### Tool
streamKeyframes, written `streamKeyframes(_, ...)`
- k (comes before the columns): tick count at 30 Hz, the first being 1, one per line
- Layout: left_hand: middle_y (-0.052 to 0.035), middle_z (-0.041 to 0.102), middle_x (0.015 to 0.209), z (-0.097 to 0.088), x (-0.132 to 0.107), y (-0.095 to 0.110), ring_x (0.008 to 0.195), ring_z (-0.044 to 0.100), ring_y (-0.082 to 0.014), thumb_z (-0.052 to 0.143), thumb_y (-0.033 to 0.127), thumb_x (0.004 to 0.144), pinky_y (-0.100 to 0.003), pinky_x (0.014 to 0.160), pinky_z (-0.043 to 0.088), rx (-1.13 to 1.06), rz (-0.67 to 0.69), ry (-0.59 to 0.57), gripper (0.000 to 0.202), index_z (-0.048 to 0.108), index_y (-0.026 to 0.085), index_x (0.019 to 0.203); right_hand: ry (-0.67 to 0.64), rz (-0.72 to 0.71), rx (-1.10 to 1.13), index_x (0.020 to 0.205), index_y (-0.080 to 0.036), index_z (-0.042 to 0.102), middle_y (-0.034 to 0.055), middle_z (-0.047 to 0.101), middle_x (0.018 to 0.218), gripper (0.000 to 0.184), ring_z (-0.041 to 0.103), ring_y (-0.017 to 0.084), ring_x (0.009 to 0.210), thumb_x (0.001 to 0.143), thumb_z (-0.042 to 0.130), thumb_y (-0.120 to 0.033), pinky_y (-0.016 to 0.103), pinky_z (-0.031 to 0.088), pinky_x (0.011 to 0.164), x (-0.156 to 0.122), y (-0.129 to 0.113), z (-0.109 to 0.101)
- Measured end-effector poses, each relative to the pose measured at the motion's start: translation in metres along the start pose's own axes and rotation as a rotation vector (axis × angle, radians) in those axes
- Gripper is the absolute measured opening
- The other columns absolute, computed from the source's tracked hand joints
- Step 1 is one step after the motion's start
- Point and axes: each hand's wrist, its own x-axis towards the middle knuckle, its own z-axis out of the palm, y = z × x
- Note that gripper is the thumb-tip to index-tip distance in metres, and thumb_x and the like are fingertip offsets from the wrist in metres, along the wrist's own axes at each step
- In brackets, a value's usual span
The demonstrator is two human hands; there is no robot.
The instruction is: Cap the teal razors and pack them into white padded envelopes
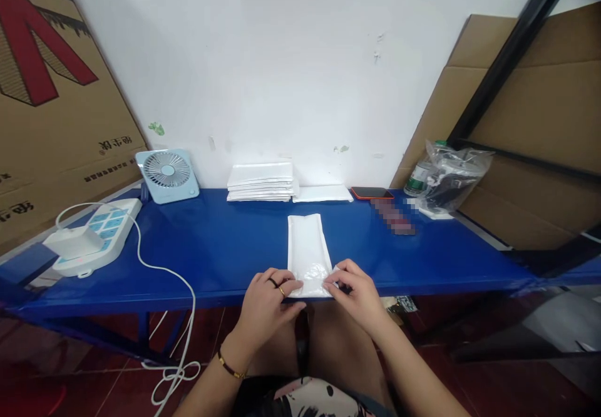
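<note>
A white padded envelope lies lengthwise on the blue table, its near end at the table's front edge. My left hand pinches the near left corner of the envelope, fingers curled, with rings on them. My right hand pinches the near right corner, fingers also curled. Between my hands the envelope's end looks clear and crinkled, like a flap or strip.
A stack of white envelopes and a single flat one sit by the wall. A small blue fan and a white power strip with cable are at left. A phone, a plastic bag and cardboard are at right.
</note>
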Motion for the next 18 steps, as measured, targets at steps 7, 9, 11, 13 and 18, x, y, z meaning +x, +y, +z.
streamKeyframes(7, -0.0039, 0.064, 0.087, -0.01, 0.017, 0.002, 0.086, 0.054, -0.0191, 0.037, 0.035, 0.093, -0.034, 0.073, 0.035, 0.082, 0.121, -0.055, 0.029, 0.065, 0.026, 0.096, -0.019, -0.285, -0.47, 0.093, -0.022, 0.066, 0.0092, 0.06, 0.086, 0.016, 0.052, 0.023, 0.078, 0.083, 0.058, -0.03, 0.036, 0.04, 0.066, 0.006, -0.022, -0.005)
streamKeyframes(9, -0.0041, 0.064, 0.083, -0.018, 0.03, 0.009, 0.083, 0.055, -0.0189, 0.035, 0.036, 0.094, -0.035, 0.072, 0.034, 0.119, 0.175, -0.04, 0.032, 0.065, 0.025, 0.093, -0.045, -0.345, -0.567, 0.093, -0.02, 0.066, 0.0073, 0.06, 0.074, 0.017, 0.052, 0.02, 0.07, 0.087, 0.05, -0.023, 0.032, 0.038, 0.061, 0.015, -0.032, -0.01)
streamKeyframes(11, -0.0036, 0.064, 0.082, -0.029, 0.046, 0.014, 0.082, 0.055, -0.0185, 0.036, 0.037, 0.094, -0.035, 0.074, 0.035, 0.099, 0.219, 0.016, 0.032, 0.065, 0.025, 0.093, -0.062, -0.382, -0.582, 0.089, -0.019, 0.066, 0.0061, 0.058, 0.069, 0.024, 0.051, 0.017, 0.065, 0.09, 0.043, -0.018, 0.03, 0.037, 0.059, 0.03, -0.038, -0.022)
streamKeyframes(13, -0.0031, 0.065, 0.09, -0.044, 0.066, 0.015, 0.088, 0.055, -0.0185, 0.04, 0.037, 0.092, -0.036, 0.079, 0.037, 0.003, 0.231, 0.128, 0.027, 0.064, 0.026, 0.099, -0.066, -0.37, -0.511, 0.089, -0.019, 0.066, 0.006, 0.058, 0.07, 0.024, 0.052, 0.016, 0.065, 0.09, 0.043, -0.021, 0.028, 0.038, 0.058, 0.051, -0.04, -0.042)
streamKeyframes(18, -0.0056, 0.058, 0.107, -0.077, 0.091, -0.001, 0.095, 0.055, -0.0193, 0.048, 0.034, 0.087, -0.037, 0.086, 0.044, -0.289, 0.145, 0.6, 0.032, 0.054, 0.027, 0.118, 0.231, 0.098, -0.115, 0.08, -0.016, 0.066, 0.0032, 0.06, 0.063, 0.022, 0.053, 0.015, 0.056, 0.08, 0.059, -0.036, 0.025, 0.038, 0.051, 0.131, -0.011, -0.106)
